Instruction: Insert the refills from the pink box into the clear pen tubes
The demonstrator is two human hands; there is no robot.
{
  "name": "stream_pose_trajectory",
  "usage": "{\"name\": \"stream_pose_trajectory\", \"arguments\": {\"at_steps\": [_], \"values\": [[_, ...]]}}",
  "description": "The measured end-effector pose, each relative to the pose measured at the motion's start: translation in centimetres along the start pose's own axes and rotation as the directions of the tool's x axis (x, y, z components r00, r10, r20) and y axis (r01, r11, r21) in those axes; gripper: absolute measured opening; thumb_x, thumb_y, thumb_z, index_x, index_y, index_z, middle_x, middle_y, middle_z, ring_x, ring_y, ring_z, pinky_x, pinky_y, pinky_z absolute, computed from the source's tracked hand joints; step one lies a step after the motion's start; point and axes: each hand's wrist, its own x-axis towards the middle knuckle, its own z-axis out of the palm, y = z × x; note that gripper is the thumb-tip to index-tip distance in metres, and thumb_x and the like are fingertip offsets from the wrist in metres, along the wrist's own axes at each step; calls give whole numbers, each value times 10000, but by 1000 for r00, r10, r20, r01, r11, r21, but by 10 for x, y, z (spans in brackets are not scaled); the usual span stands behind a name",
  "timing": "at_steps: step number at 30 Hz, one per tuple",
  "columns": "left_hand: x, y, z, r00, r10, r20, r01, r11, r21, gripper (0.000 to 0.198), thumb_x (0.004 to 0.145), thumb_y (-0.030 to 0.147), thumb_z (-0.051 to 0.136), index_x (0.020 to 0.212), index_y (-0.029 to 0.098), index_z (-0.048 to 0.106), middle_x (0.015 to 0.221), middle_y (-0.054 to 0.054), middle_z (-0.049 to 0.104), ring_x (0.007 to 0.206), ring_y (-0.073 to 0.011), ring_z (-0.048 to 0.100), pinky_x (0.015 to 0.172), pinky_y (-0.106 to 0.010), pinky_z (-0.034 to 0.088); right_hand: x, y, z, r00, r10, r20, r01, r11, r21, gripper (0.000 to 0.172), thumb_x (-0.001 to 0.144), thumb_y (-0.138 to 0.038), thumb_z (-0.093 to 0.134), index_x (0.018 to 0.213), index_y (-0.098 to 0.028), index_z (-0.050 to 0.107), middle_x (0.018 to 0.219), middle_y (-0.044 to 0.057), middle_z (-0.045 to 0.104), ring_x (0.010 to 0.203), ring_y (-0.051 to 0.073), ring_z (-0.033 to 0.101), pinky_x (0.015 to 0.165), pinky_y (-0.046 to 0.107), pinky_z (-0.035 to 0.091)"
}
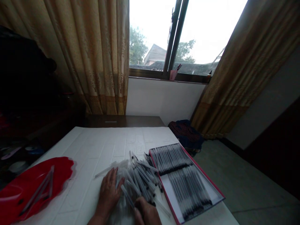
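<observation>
My left hand (108, 191) lies flat with fingers stretched out on the left edge of a loose pile of clear pens with black tips (139, 179) on the white table (98, 147). My right hand (146, 212) is at the bottom edge, fingers curled around one pen from the near side of the pile. A red-edged box (217, 191) to the right of the pile holds two rows of the same pens laid side by side.
A red plastic tray (58, 170) with a few pens lies at the table's left. Dark clutter stands at far left. Curtains flank a window behind the table. A dark bag (185, 132) sits on the floor past the table's right edge.
</observation>
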Motion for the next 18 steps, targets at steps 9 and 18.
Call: {"name": "stream_pose_trajectory", "arguments": {"at_steps": [9, 18], "values": [[37, 13, 19, 1000, -14, 25, 15, 1000, -23, 438, 899, 415, 414, 1205, 149, 578, 1249, -136, 613, 1187, -281, 561, 1016, -472, 433, 38, -6, -4, 999, -1, -43, 4, 998, 56, 95, 830, -222, 447, 811, -225, 540, 638, -6, 629, 567, 158, 607, 538, 223, 384], [21, -1, -21, 988, 102, 116, -95, 993, -67, 486, 912, 459, 388, 1312, 214, 514, 1360, -94, 559, 1268, -248, 508, 1007, -426, 458, 30, -32, -51, 974, 121, 189, -184, 913, 363, 168, 889, -332, 447, 821, -213, 545, 760, 43, 719, 596, 156, 648, 516, 209, 434]]}}
